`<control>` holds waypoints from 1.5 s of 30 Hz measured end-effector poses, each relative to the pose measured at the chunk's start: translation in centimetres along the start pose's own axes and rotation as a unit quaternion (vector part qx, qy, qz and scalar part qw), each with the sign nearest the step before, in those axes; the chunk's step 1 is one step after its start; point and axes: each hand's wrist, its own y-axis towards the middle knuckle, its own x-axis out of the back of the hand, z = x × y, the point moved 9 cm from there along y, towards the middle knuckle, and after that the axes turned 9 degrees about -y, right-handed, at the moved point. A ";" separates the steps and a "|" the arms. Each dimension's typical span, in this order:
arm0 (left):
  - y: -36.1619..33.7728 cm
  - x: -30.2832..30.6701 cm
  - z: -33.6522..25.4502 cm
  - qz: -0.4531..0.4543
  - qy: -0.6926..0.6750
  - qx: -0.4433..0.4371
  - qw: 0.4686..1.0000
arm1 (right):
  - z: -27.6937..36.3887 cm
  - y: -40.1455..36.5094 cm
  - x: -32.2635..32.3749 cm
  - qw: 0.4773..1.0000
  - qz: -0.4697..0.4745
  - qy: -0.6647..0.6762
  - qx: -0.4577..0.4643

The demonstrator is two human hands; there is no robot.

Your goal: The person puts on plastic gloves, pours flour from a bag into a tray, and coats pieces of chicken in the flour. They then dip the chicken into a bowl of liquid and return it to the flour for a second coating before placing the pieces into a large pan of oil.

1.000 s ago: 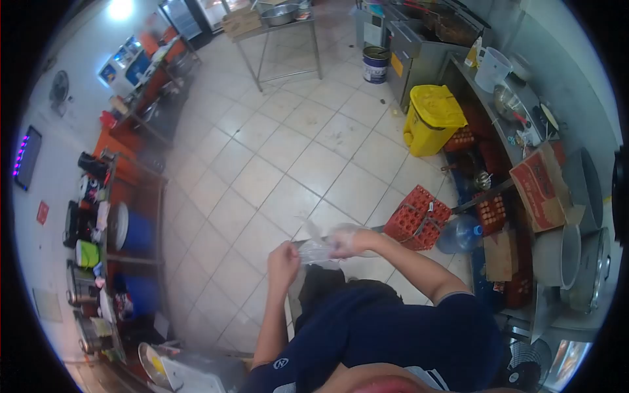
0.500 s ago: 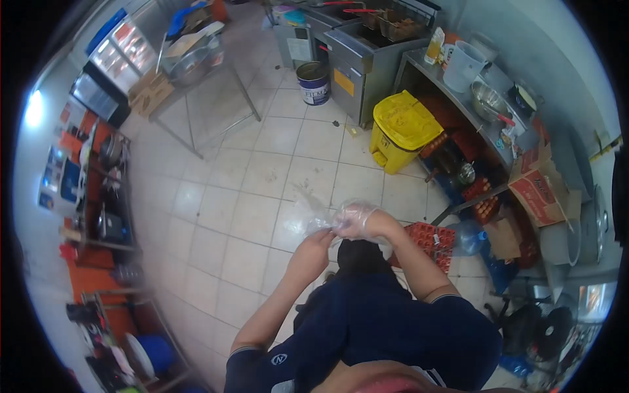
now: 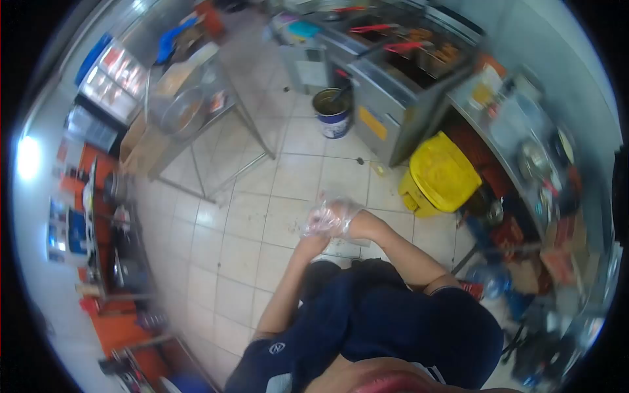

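Your forearms are angling inward, and your left hand (image 3: 315, 240) and right hand (image 3: 339, 219) are sitting together before you. Clear plastic (image 3: 354, 211) is wrapping the right; whether fingers are gripping, I cannot tell. At two o'clock from them a yellow bin (image 3: 442, 175) is standing.

The head camera looks forward — and down over hands (image 3: 341, 219).
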 end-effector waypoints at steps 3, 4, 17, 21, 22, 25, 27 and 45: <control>3.4 10.8 0.4 -0.245 -0.371 0.065 0.893 | -1.6 6.6 3.1 0.996 -0.049 0.071 -0.003; 4.6 12.9 0.8 -0.260 -0.430 0.066 0.862 | -2.9 8.4 3.9 0.996 -0.047 0.057 -0.040; 29.2 27.5 6.5 -0.166 -0.718 0.028 0.676 | -10.2 29.0 9.3 0.972 -0.230 -0.034 0.033; 37.1 29.5 6.5 -0.133 -0.696 0.041 0.704 | -13.2 33.1 12.6 0.983 -0.153 -0.093 0.033; 38.8 30.5 6.5 -0.137 -0.694 0.038 0.706 | -14.3 33.8 14.0 0.980 -0.180 -0.076 0.040; 44.1 34.8 2.3 -0.128 -0.725 -0.070 0.673 | -16.9 36.0 18.6 0.972 -0.232 -0.023 0.041; 47.4 37.9 -1.4 -0.142 -0.729 -0.168 0.648 | -18.7 37.8 21.3 0.967 -0.254 0.017 0.029; 56.1 67.5 8.6 -0.386 -0.492 -0.314 0.714 | -23.2 69.5 25.9 0.959 -0.141 0.101 0.222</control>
